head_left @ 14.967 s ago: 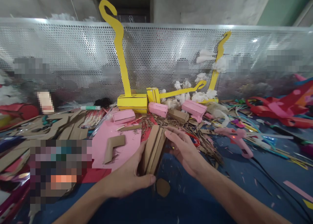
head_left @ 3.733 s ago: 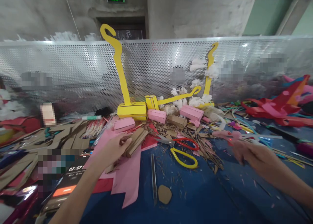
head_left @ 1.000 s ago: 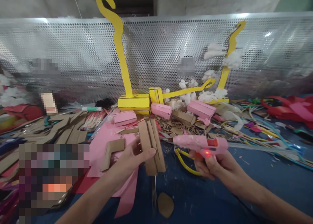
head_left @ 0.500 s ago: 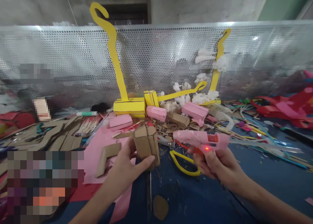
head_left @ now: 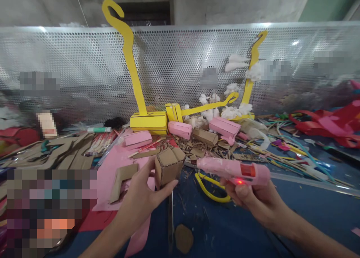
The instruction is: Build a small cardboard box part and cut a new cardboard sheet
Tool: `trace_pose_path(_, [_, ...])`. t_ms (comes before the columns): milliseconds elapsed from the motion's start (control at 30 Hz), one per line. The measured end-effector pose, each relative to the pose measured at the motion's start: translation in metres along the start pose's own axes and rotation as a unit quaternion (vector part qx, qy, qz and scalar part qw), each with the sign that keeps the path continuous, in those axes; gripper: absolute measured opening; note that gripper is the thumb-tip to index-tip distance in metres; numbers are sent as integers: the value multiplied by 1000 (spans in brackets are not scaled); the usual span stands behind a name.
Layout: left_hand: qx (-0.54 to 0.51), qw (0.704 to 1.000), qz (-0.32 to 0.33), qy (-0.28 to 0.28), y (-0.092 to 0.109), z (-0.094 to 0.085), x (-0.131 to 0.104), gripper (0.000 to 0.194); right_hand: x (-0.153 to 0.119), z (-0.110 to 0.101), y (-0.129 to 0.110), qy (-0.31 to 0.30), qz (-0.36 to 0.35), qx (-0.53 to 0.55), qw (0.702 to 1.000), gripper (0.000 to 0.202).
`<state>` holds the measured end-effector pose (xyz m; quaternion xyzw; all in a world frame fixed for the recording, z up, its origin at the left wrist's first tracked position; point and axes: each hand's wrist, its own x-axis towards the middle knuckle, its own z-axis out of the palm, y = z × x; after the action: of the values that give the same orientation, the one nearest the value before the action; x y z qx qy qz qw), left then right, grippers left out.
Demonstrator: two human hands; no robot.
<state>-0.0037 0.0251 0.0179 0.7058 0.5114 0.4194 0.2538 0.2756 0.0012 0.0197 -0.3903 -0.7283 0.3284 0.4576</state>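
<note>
Pink glue gun (head_left: 219,168) with red light (head_left: 240,182), brown cardboard block (head_left: 170,166), blue tabletop (head_left: 227,231)

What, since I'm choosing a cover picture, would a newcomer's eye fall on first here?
Probably the tall, flat, hook-topped yellow strip rising from a yellow box-shaped base left of centre, in front of the silvery perforated metal panel. Next, perhaps, the pink pistol-shaped glue gun right of centre in the right hand, its red light glowing, and the brown corrugated-cardboard block that the left hand grips near the middle.

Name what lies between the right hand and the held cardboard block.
In the head view, the pink glue gun in the right hand, pointing toward the cardboard block; below, a yellow handle.
</note>
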Motion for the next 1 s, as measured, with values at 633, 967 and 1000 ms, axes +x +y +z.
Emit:
trace_pose_path(633, [20, 999, -25, 3, 11, 1, -4, 55, 1, 2, -8, 42, -173, -329, 927, 28])
trace_pose_path(967, [-24, 999, -47, 11, 17, 4, -5, 56, -3, 1, -1, 52, -157, -336, 927, 26])
trace_pose_path(1000, [-23, 999, -48, 13, 16, 4, -5, 57, -3, 1, -1, 51, -156, -336, 928, 27])
